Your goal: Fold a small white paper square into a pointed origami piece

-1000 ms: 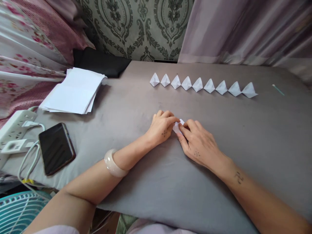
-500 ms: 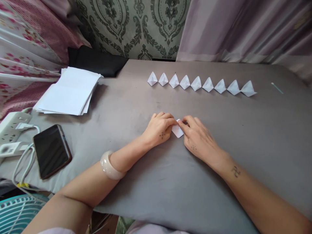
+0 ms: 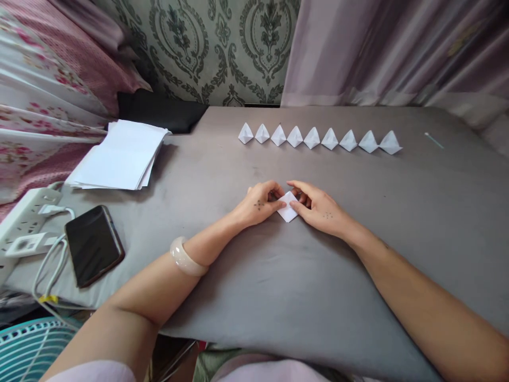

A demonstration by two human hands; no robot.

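A small folded square of white paper is held between my two hands over the grey table, one corner pointing toward me. My left hand grips its left side, with the thumb on top and the fingers curled behind. On the right side, my right hand pinches it with the thumb on its face; the index finger reaches past the far corner. Beyond the hands stands a row of several folded white paper boats, each with a pointed peak.
A stack of white paper sheets lies at the left, by a black cloth. Nearer me are a phone and a white power strip with cables. A cotton swab lies far right; a turquoise fan is lower left.
Both thumbs now lie on the paper's face, and more of the folded square shows. My right hand has turned, its index finger stretched over the far side. The camera view has shifted slightly.
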